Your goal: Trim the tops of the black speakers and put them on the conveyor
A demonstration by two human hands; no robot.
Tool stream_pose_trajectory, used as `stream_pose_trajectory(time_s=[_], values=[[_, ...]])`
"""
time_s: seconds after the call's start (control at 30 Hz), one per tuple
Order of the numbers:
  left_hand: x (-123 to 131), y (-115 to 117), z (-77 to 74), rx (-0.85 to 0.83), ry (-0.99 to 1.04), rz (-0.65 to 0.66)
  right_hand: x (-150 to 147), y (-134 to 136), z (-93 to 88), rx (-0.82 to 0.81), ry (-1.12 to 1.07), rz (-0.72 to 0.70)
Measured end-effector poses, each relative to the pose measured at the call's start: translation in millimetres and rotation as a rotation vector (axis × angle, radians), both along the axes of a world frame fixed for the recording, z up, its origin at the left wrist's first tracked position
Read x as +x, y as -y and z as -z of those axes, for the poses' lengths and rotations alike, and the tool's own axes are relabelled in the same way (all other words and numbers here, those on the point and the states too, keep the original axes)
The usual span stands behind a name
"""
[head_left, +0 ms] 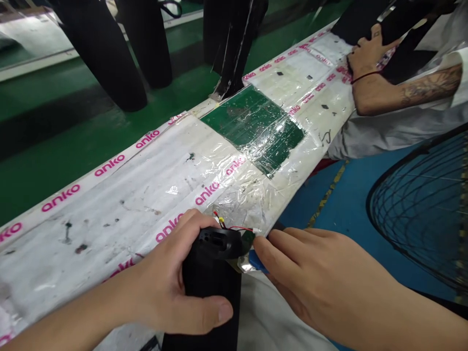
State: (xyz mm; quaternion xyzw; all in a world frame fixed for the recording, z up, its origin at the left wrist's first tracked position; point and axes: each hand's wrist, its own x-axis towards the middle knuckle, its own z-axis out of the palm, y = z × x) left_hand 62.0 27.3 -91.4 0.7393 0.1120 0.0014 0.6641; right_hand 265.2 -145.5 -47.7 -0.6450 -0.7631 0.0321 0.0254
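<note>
My left hand [161, 282] is wrapped around a black fabric-like tube [212, 285] at the near edge of the bench. A black plastic end piece [215, 242] with several openings tops the tube. Thin wires [239, 227] stick out behind it, red and black, with a white connector [257, 231]. Close by on the right, my right hand [310, 273] is closed around a blue object [257, 262] that has a shiny part beside the end piece. Most of this blue object is hidden by the fingers, so its kind cannot be told.
A long bench [120, 204] wrapped in white sheet and printed tape runs diagonally. Beyond it lies a green conveyor belt [175, 105] carrying black tubes [106, 58]. A co-worker's arm [405, 92] rests at the far right. Below stands a black wire fan guard [420, 204].
</note>
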Motion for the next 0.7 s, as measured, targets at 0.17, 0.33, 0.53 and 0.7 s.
stream_pose_trajectory(time_s=[0.17, 0.33, 0.53, 0.7], values=[[-0.1, -1.1, -0.8, -0.024, -0.023, 0.015, 0.7, -0.2, 0.3, 0.002, 0.016, -0.015], [1.0, -2.7, -2.7, -0.028, -0.022, 0.032, 0.9, 0.8, 0.5, -0.016, 0.004, -0.018], [3.3, -3.0, -1.8, -0.056, -0.041, 0.028, 1.1, 4.1, 1.5, -0.01, -0.022, -0.009], [1.4, -3.7, -2.8, -0.023, -0.039, 0.04, 0.4, 2.7, -0.4, -0.016, 0.005, 0.002]])
